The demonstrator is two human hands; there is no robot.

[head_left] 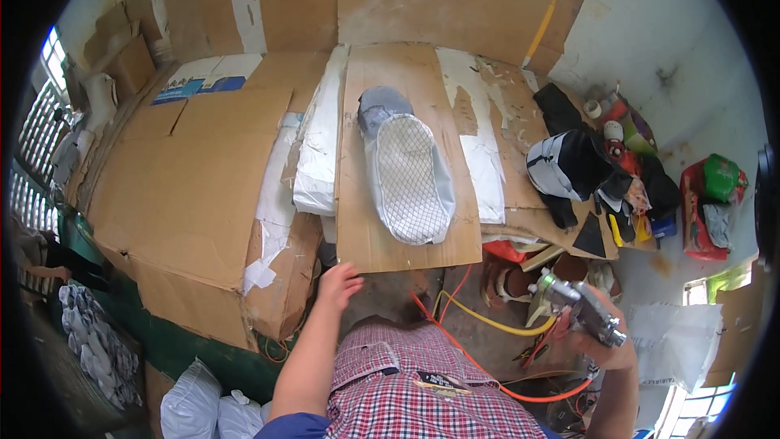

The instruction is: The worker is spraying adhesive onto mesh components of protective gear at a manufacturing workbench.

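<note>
A long seat-shaped piece (413, 179) lies on a flat cardboard sheet (366, 244) in front of me. Its near part is white with diamond-pattern stitching, and its far end is grey. At the near left corner of that sheet is my left hand (338, 286), fingers loosely stretched and holding nothing; whether it touches the edge I cannot tell. Off to the right, my right hand (597, 327) is closed round a metal spray gun (573, 301). A yellow hose (487, 323) and an orange hose (536, 397) run near the gun.
Cardboard boxes (187, 195) stand on the left. To the right lie a black-and-white bag (561, 164) and a red and green bag (715, 195). Brown containers (512, 283) sit below the bench. White sacks (192, 402) are at lower left. Another person's arm (50, 271) shows at far left.
</note>
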